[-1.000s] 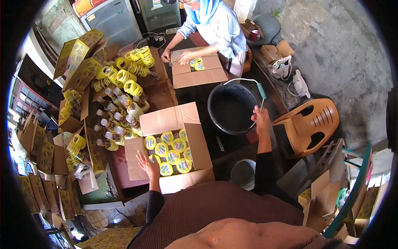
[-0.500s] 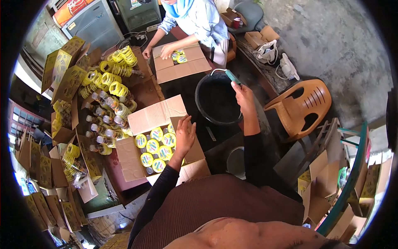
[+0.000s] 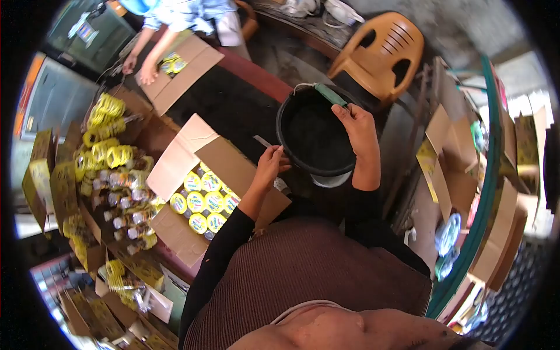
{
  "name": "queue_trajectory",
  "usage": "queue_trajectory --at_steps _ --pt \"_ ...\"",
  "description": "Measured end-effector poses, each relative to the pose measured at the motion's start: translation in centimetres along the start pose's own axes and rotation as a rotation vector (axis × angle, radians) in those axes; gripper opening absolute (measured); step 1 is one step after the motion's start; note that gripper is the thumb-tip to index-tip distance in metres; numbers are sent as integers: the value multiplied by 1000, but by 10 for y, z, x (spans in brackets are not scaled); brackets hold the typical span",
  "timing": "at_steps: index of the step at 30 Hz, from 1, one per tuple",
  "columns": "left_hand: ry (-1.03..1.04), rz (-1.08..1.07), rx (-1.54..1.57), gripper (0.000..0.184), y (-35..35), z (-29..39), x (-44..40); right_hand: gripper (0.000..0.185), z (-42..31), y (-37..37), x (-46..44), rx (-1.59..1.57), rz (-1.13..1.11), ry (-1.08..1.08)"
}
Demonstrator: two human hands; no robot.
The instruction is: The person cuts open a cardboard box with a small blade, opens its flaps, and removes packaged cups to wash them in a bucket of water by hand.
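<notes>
- Right hand (image 3: 357,128): fingers curled over the near end of the green grip (image 3: 331,95), thumb pressed against it. Closed on the grip.
- Bucket (image 3: 318,131): black, mouth up, toward the right edge of the table (image 3: 224,108). Grip lay across the far part of its mouth. Couldn't tell if the base was resting or lifted.
- Left hand (image 3: 271,166): fingers bent, thumb close to the index, tips at the bucket's left rim, just beside the pale strip (image 3: 262,141). Gap too small to read, so couldn't tell whether it had hold of the strip or touched the rim.
- Pail (image 3: 331,179): pale, mostly hidden behind the bucket's near rim.
- Open box (image 3: 228,165): near edge of the table, left of the bucket, flaps out. Left forearm crossed its right side.
- Yellow packs (image 3: 197,202): round, side by side inside that box.
- Bottles (image 3: 131,216): grouped left of the open box, yellow bundles (image 3: 108,111) beyond.
- Far end of the table: co-worker's 2 hands (image 3: 148,71) at the 2nd box (image 3: 201,55), 1 resting on its flap. More packs showed in its gap.
- Chair (image 3: 382,64): orange, beyond the bucket, off the table's right edge.
</notes>
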State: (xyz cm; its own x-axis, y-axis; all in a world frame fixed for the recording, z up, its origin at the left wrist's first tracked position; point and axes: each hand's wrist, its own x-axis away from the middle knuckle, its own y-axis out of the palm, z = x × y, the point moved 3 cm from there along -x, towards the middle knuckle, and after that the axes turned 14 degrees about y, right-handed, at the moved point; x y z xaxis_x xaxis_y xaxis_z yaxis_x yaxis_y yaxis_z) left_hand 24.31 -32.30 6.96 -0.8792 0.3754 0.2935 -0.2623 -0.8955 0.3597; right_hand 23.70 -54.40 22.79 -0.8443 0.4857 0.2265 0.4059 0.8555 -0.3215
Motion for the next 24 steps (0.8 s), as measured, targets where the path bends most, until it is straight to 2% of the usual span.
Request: queue_trajectory --at_steps 3,7,10,13,16,18,21,24 --pt "-166 -56 73 38 32 -14 13 54 23 -37 31 85 134 115" --pt "-247 -149 49 39 59 -52 20 56 71 -66 56 132 270 125" --pt "-299 -164 31 33 70 -87 26 57 104 -75 75 143 354 210" --pt "-407 -176 -160 33 77 -121 35 57 133 -78 91 144 391 238" --pt "-392 -204 -244 42 73 -157 38 54 170 -80 95 166 315 317" --pt "-448 -66 -273 34 72 -166 38 53 194 -75 96 125 271 316" --pt "-467 -31 -307 36 57 -201 31 54 246 -67 90 56 211 338" --pt "-447 39 -353 30 35 -251 26 55 288 -60 83 22 117 396"
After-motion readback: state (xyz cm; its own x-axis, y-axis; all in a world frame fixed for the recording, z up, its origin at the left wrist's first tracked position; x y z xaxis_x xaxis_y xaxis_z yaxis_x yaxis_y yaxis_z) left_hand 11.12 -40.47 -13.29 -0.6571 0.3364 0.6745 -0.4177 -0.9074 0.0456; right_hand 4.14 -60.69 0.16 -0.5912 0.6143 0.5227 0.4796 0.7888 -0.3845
